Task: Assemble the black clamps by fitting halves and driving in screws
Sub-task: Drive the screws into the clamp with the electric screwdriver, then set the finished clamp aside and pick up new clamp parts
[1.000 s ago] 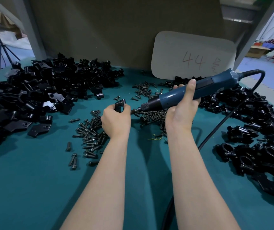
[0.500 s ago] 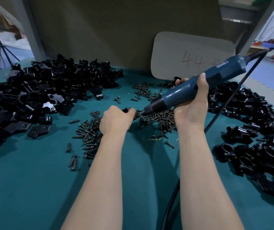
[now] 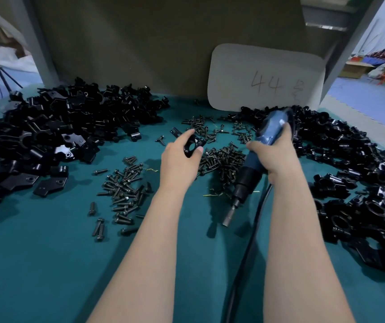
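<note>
Between the thumb and forefinger (image 3: 184, 135) of the left hand (image 3: 177, 164) sits one black clamp (image 3: 192, 145), pinched and lifted clear of the green cloth (image 3: 35, 276), its round bore turned up toward the viewer; whether its screws are fully seated I cannot tell from where I stand. Across from it the right hand (image 3: 276, 157) has all its fingers wrapped tight round the blue electric screwdriver (image 3: 255, 169), and the bit (image 3: 227, 219) hangs down toward the person, well apart from the clamp and touching no screw. So, to my eye, the driving on this piece looks done or at least paused, and the clamp seems ready to go on a heap. Just beyond the hands lie loose screws (image 3: 221, 159) in a thick scatter, with a second scatter (image 3: 124, 190) beside the left forearm: plenty unused. Farther left a big heap of separate black halves (image 3: 54, 134) covers the cloth, and that heap tells me most of the job is yet to do. On the right a long drift of clamps (image 3: 350, 178) with closed round bores looks assembled, a fair count finished already. I would guess the work is somewhere short of halfway, though neither heap shows whole. A dark cable (image 3: 245, 257) trails from the tool down between the forearms. Behind it all a white card (image 3: 266, 78) marked 44 leans against the back board.
</note>
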